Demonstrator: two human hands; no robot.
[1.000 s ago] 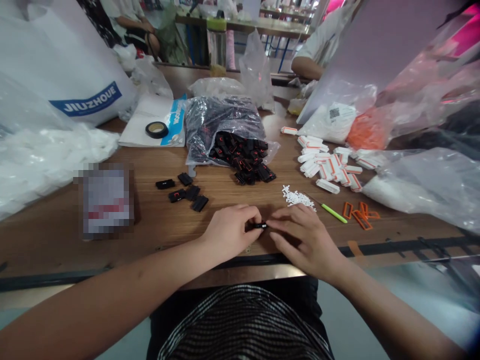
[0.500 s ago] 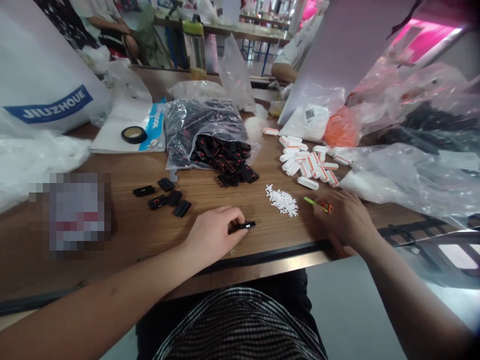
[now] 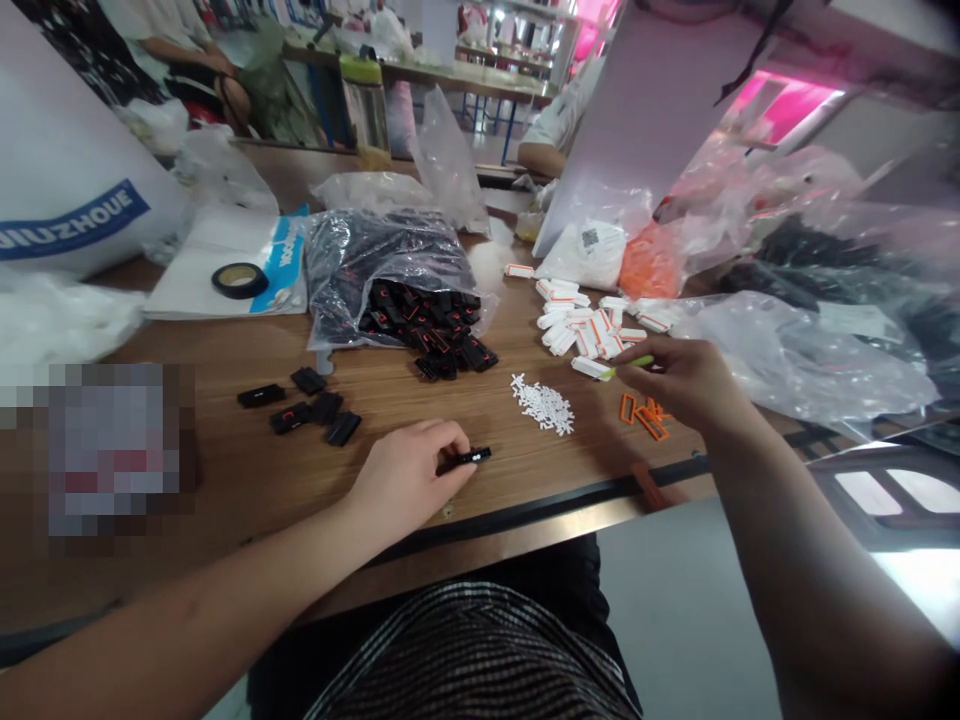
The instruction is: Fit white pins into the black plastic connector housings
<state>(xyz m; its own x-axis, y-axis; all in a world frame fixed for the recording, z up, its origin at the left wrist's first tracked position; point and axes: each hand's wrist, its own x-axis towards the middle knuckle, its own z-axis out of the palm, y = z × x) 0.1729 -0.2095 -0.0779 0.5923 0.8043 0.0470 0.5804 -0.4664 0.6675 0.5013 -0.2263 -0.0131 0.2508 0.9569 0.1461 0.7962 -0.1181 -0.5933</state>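
My left hand point(image 3: 409, 468) pinches a small black plastic part point(image 3: 475, 455) with white dots on its edge, near the table's front edge. In my right hand point(image 3: 679, 385) is a thin yellow-green stick-like tool point(image 3: 639, 361). Its tip is at the end of a white case with an orange stripe point(image 3: 592, 368); whether they touch, I cannot tell. Between my hands lies a pile of tiny white pegs point(image 3: 543, 404). Several orange rectangular frames point(image 3: 651, 420) lie below my right hand. Behind the pegs is a heap of white cases point(image 3: 581, 325).
A clear bag point(image 3: 390, 240) spills black parts point(image 3: 442, 330) at the back. Several loose black parts point(image 3: 326, 408) lie left of my left hand. Black tape point(image 3: 238, 281) rests on papers point(image 3: 195, 262). Plastic bags point(image 3: 787, 350) crowd the right side. Other people sit beyond the table.
My right hand has risen away from the orange frames, uncovering them, and brought the yellow-green tool to the white cases. My left hand still grips the black part. The view has shifted slightly.
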